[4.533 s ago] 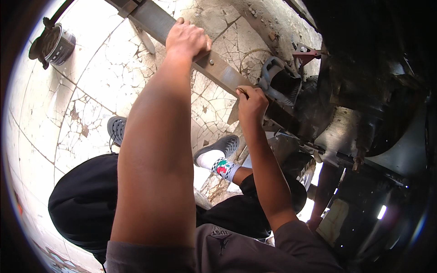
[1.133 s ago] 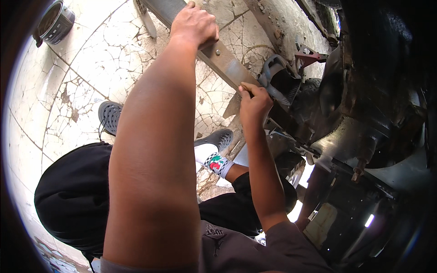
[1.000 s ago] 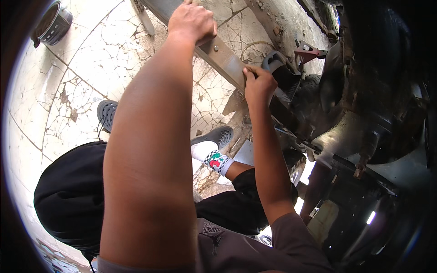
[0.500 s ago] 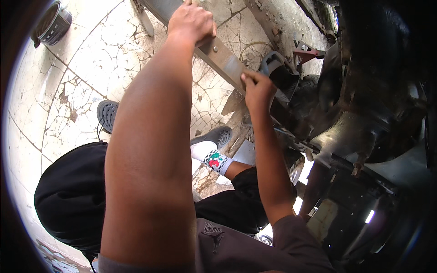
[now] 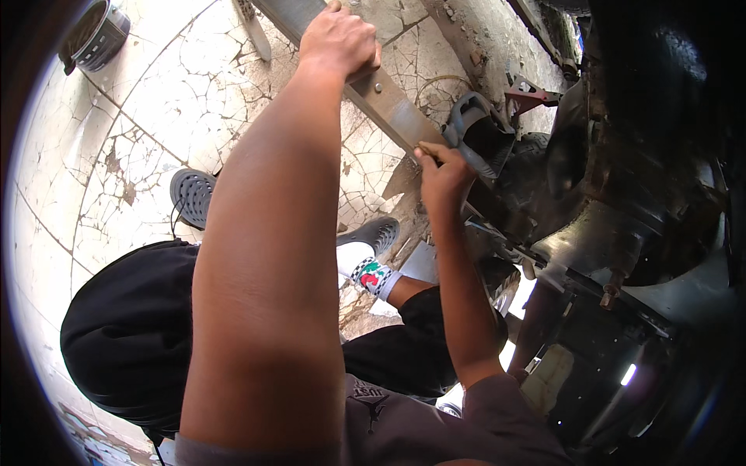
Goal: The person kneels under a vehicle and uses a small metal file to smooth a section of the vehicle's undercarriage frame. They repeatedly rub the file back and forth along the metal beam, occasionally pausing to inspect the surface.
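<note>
A long, flat grey-brown bar point(image 5: 404, 118) slants from the top of the view down toward the dark machinery on the right. A small round bolt head point(image 5: 378, 88) shows on its face. My left hand point(image 5: 339, 40) is closed around the bar's upper part, knuckles up. Farther down, my right hand point(image 5: 448, 175) is at the bar's near edge, thumb and fingers pinched together. Something small and brownish seems to be between them, too little of it showing to name. Whether these fingertips press on the bar, I cannot tell.
Cracked pale tiles point(image 5: 155, 101) cover the floor, with a dark bucket point(image 5: 97, 39) at the far left. Right of the bar are a grey plastic housing point(image 5: 474, 128), a red metal bracket point(image 5: 528, 97) and dark, greasy machinery point(image 5: 622, 225). My feet in grey clogs point(image 5: 377, 235) are below.
My right hand has shifted slightly toward me at the bar's edge. The left hand keeps its grip on the bar. The whole view has moved a little.
</note>
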`<state>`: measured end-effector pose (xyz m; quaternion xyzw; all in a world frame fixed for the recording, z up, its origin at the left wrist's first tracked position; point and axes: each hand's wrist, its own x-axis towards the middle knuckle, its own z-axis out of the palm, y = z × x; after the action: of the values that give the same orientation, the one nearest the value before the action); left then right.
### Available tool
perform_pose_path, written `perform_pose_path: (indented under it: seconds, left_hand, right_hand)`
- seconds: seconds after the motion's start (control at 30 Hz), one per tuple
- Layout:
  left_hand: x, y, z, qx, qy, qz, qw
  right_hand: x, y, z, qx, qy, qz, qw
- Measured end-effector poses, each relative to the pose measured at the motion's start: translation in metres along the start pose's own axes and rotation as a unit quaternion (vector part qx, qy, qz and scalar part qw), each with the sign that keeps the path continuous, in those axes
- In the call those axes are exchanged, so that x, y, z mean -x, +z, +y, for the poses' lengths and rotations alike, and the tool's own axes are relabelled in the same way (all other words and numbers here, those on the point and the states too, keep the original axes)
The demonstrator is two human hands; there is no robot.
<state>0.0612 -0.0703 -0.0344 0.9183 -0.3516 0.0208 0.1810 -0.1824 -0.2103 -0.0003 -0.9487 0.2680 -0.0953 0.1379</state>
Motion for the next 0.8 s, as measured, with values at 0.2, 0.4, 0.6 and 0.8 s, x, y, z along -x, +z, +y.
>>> perform_pose_path:
  seconds: [0.2,0.4,0.6,0.8]
  left_hand:
    - [0.008,0.007,0.003,0.058,-0.016,0.079,0.995]
    - [0.008,-0.011,-0.004,-0.006,0.028,0.040,0.999]
    - [0.007,-0.023,0.001,0.029,0.026,0.008,0.999]
    - [0.005,-0.020,0.006,-0.029,0.005,-0.021,0.999]
  right_hand:
    - [-0.049,0.003,0.005,0.003,0.005,0.011,1.000]
    - [-0.003,0.005,-0.007,-0.004,-0.013,0.020,1.000]
    - [-0.031,0.004,-0.008,-0.016,0.003,0.012,1.000]
    - [-0.015,0.006,-0.005,-0.010,0.022,0.009,1.000]
